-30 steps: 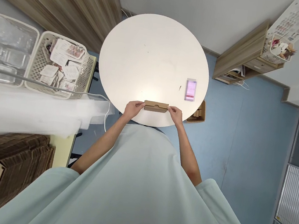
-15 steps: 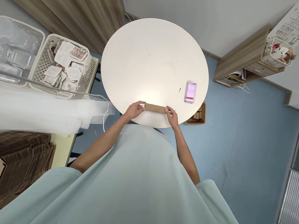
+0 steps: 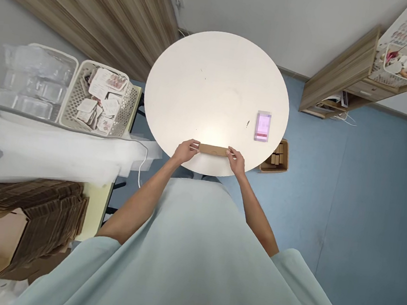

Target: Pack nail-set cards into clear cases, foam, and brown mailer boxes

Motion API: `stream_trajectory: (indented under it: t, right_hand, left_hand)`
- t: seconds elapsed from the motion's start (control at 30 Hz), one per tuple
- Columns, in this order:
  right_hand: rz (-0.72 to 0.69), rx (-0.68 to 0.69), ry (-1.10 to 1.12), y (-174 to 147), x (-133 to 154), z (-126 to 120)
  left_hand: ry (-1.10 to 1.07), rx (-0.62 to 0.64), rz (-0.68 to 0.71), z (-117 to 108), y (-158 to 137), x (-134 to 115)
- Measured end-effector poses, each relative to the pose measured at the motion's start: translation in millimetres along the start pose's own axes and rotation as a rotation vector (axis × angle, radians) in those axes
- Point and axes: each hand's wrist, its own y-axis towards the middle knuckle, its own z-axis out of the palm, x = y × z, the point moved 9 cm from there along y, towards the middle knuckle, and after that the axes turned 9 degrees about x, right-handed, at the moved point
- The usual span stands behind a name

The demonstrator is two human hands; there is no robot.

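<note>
A narrow brown cardboard box [image 3: 213, 150] lies lengthwise between my hands, over the near edge of a white round table [image 3: 214, 73]. My left hand [image 3: 186, 151] pinches its left end with thumb and fingers. At the opposite end, my right hand [image 3: 236, 160] grips the box the same way. A phone [image 3: 262, 126] with a blurred pink screen rests on the table to the right, apart from both hands. Small dark marks show on the tabletop.
Below the table's right edge stands a carton [image 3: 274, 169] holding small brown boxes. On the left are a white basket [image 3: 129, 107] of printed cards, clear plastic containers [image 3: 35, 83], white wrapping sheets [image 3: 56, 149] and stacked flat cardboard [image 3: 54, 217]. A wooden cabinet [image 3: 343, 76] stands at right.
The whole view has shifted slightly, so the surroundings appear a little further right. Both hands keep their hold on the ends of the cardboard box.
</note>
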Motion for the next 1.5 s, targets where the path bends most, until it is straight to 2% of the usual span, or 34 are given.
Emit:
stream_trajectory:
  t: [0.23, 0.5, 0.67, 0.8, 0.93, 1.1, 1.3, 1.5]
  right_hand:
    - [-0.007, -0.003, 0.047, -42.9, -20.8, 9.0]
    - [0.079, -0.053, 0.06, -75.8, -59.4, 11.8]
    - [0.095, -0.081, 0.128, -84.1, -68.8, 1.7]
    - [0.071, -0.018, 0.237, -100.1, -73.5, -8.8]
    - [0.144, -0.003, 0.304, -133.8, -88.1, -34.0]
    - [0.14, -0.06, 0.309, -189.0, -100.4, -85.4]
    - [0.169, -0.157, 0.375, -246.2, -120.0, -142.0]
    - [0.192, -0.258, 0.42, -278.8, -133.6, -187.9]
  left_hand:
    - [-0.057, 0.006, -0.009, 22.2, -26.2, 21.3]
    - [-0.125, 0.054, -0.082, 74.8, -38.0, 44.9]
    - [-0.199, -0.037, -0.052, 92.9, -54.3, 48.6]
    - [-0.336, -0.115, -0.003, 110.4, -82.9, 47.6]
    - [-0.483, -0.118, 0.1, 148.3, -110.1, 36.0]
    - [-0.591, -0.071, 0.16, 208.7, -129.2, 19.1]
    - [-0.66, 0.03, 0.188, 265.3, -135.7, -10.3]
    - [-0.607, 0.12, 0.135, 313.8, -130.3, -39.6]
